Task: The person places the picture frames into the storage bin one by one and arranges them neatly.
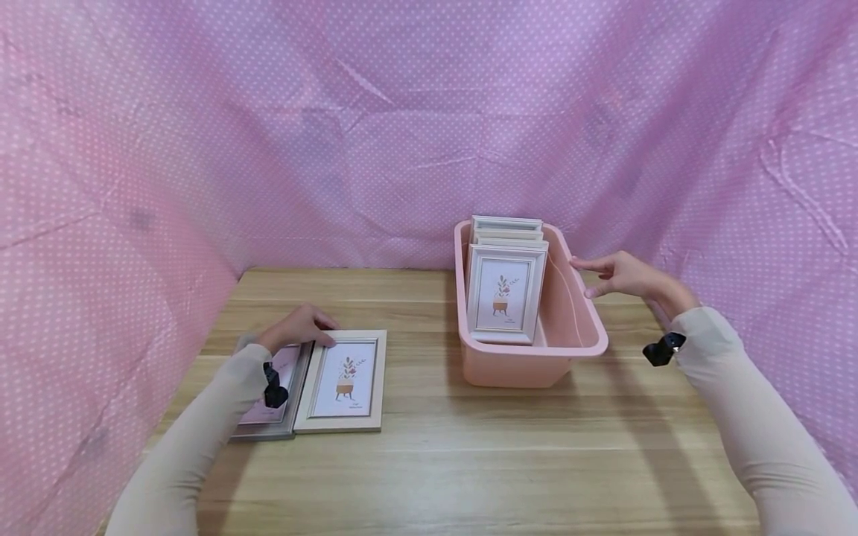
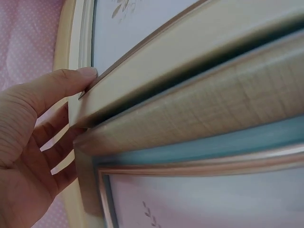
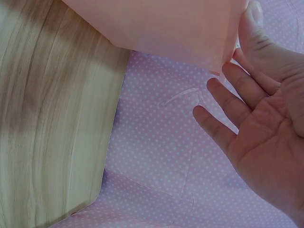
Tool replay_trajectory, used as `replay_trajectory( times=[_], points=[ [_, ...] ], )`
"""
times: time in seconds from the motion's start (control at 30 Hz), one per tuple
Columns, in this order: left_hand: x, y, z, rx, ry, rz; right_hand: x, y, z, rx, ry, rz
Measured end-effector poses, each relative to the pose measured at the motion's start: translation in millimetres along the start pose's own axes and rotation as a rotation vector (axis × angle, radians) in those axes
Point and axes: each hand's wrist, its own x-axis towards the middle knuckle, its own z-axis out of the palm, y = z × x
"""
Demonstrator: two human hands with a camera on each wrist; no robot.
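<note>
The table (image 1: 469, 461) carries a pink bin (image 1: 516, 370), cream frame (image 1: 345, 380) and grey frame (image 1: 296, 391).

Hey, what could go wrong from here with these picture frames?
The left hand grips the cream frame only near one corner, so it might slip if lifted. The gray frame lies right alongside and could get dragged. The frames in the pink bin have open space beside them, so they may slide.

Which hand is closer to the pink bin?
Right. The right hand touches the right rim of the pink bin; the left hand is well to its left, at a corner of the cream picture frame.
</note>
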Motion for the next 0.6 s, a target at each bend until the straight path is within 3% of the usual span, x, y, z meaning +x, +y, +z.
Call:
replay_trajectory(
  times=[0.2,0.47,0.6],
  points=[
    [6.5,11.5,0.1,0.015,-0.003,-0.010,-1.4,-0.3,0.8,-0.005,-0.009,-0.003],
    [14.7,26.5,-3.4,-0.161,-0.038,-0.070,0.4,-2.1,0.5,-0.034,0.013,-0.023],
    [17.9,35.0,-9.1,-0.150,-0.053,-0.062,-0.2,-0.6,0.7,-0.009,0.005,-0.015]
  ],
)
